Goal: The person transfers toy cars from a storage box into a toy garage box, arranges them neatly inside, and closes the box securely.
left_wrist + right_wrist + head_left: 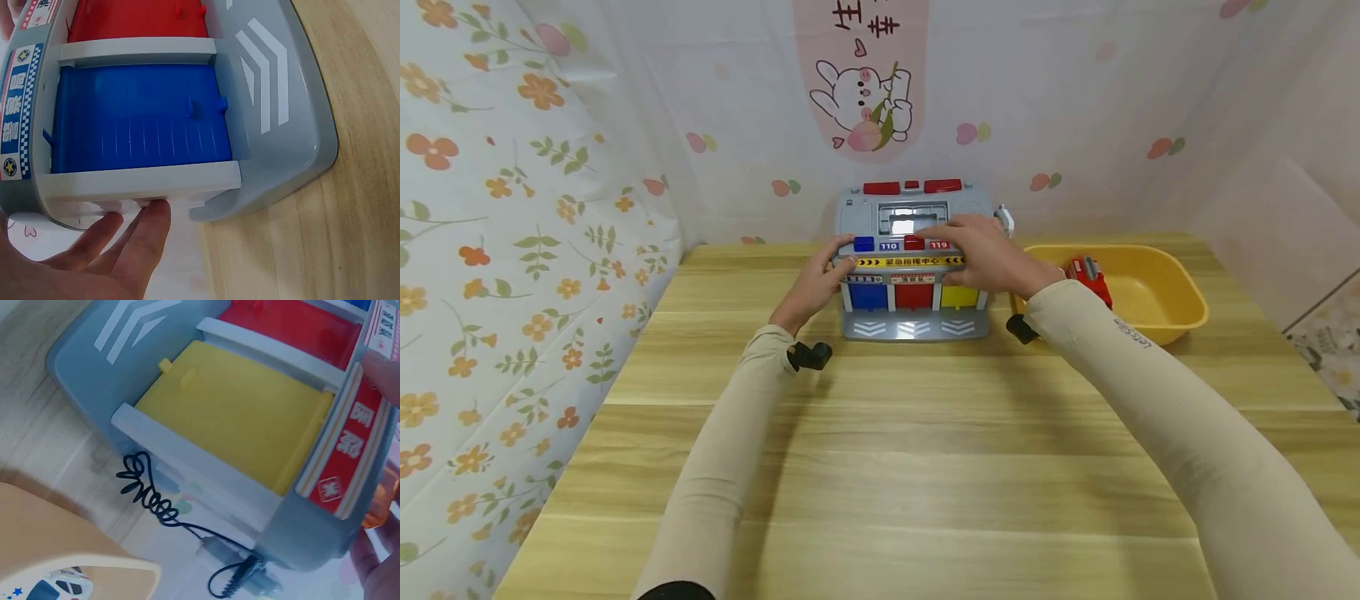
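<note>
A grey toy command-center garage (917, 327) stands upright at the back of the table, its blue, red and yellow doors (869, 297) facing me. My left hand (816, 287) holds its left side, thumb near the front corner; in the left wrist view fingers (147, 240) lie against the white side wall. My right hand (988, 254) reaches over the right top. Its index fingertip touches the red button (914, 242) beside the "119" label, while the thumb (382, 375) rests on the front by the red sign (347, 440).
A yellow bin (1195, 321) stands right of the garage, holding a red toy vehicle (1088, 277) and a white toy car (69, 585). A coiled black cord (153, 503) hangs at the garage's right side. Printed cloth (737, 192) hangs close behind.
</note>
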A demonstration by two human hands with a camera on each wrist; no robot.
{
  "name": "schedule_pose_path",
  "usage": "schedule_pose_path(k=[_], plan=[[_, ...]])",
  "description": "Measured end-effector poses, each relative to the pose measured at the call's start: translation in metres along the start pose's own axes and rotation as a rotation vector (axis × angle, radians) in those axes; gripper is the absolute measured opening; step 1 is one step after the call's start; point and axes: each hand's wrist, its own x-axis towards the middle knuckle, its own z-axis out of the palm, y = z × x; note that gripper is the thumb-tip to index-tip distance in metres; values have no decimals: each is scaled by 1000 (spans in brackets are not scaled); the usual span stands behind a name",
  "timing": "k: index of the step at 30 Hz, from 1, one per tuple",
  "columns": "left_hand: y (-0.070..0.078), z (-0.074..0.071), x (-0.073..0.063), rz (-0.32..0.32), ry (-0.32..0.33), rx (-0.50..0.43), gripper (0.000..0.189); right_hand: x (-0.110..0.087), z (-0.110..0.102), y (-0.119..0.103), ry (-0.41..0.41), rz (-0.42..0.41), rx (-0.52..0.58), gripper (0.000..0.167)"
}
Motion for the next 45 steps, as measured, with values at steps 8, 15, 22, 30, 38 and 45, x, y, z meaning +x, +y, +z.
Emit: schedule_pose_path(k=[8,15,22,30,38,45], plan=[[2,2,-3,3,25,47,49,3,2,4,-11,-26,24,68],[1,1,-3,4,22,44,49,6,2,4,-34,-8,30,70],[1,-1,-3,-15,21,23,49,8,2,3,-41,-1,49,71],[2,1,-3,-7,16,59,50,7,0,2,-32,14,52,71],[7,-1,-1,-38,-27,61,52,4,-7,1,-85,13,-6,75],[5,-2,-2,-49,-20,53,50,-6,-20,4,-128,42,-4,83]])
